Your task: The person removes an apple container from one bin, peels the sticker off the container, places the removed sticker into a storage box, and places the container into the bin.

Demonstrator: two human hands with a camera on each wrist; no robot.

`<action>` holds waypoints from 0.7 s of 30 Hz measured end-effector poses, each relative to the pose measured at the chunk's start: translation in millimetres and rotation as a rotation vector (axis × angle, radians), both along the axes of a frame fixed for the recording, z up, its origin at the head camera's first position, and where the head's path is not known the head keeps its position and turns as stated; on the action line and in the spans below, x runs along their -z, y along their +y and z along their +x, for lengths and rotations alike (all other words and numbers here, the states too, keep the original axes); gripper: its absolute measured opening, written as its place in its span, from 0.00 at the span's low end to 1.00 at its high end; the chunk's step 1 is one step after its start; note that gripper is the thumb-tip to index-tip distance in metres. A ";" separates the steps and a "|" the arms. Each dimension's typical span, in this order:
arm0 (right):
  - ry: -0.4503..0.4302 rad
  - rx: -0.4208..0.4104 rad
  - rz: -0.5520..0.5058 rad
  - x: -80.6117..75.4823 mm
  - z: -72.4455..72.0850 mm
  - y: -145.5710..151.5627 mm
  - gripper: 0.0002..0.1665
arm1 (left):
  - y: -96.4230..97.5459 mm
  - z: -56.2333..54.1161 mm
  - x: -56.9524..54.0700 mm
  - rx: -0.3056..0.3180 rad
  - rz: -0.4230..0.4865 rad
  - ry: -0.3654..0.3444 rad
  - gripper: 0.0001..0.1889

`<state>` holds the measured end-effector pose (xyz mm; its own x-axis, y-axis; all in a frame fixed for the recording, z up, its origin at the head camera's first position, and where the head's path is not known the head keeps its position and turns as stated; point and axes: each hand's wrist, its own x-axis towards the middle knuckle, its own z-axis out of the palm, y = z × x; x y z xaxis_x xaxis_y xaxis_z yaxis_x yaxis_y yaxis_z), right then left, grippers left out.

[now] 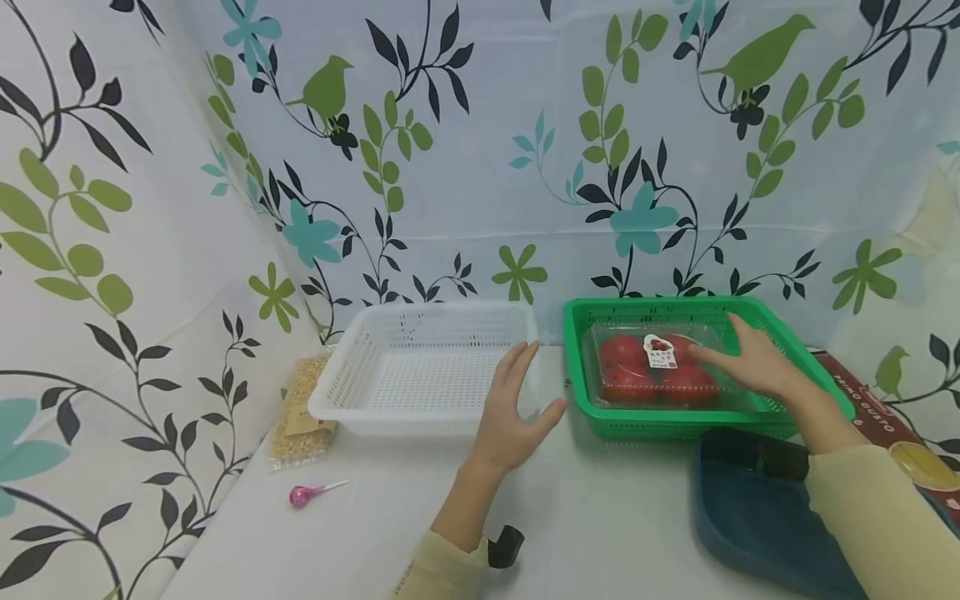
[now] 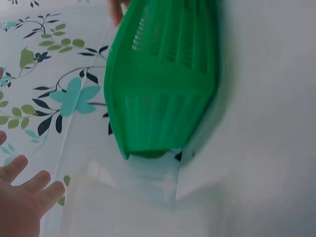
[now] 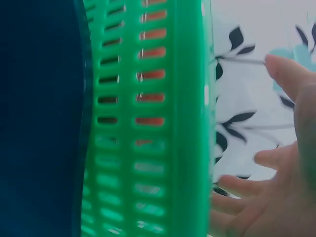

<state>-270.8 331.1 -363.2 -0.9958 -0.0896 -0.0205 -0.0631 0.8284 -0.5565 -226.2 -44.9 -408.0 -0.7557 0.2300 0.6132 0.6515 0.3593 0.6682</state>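
Note:
My right hand (image 1: 757,360) is over the right part of a green basket (image 1: 607,423), thumb and fingers spread. Its fingertips are close to a clear plastic pack of red, round, tomato-like fruits (image 1: 628,379) with a white label (image 1: 660,352); whether they touch it I cannot tell. In the right wrist view the hand (image 3: 269,200) shows spread fingers beyond the basket's rim (image 3: 191,123). My left hand (image 1: 510,421) is raised at the right end of a white basket (image 1: 420,423), fingers apart, holding nothing. The left wrist view shows that hand (image 2: 27,202) beside the green basket (image 2: 158,84).
A bag of grain-like pieces (image 1: 300,412) lies left of the white basket, with a pink lollipop (image 1: 302,497) in front of it. A dark blue pan-like vessel (image 1: 765,525) and a dark red package (image 1: 862,396) are at the right. Patterned cloth (image 1: 480,167) hangs behind.

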 end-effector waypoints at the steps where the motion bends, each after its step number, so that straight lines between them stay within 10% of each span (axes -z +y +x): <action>1: -0.029 0.001 -0.010 1.2 -1.1 3.0 0.65 | 4.7 1.2 0.5 0.015 0.018 0.000 0.39; 21: -0.484 -0.002 -0.257 18.8 -8.5 34.4 0.64 | 69.0 9.5 27.2 0.010 0.274 -0.258 0.33</action>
<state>-279.3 365.5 -382.0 -0.8778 -0.1539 -0.4536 0.2492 0.6621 -0.7068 -216.7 24.1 -435.3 -0.8920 0.0914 0.4428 0.4517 0.1389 0.8813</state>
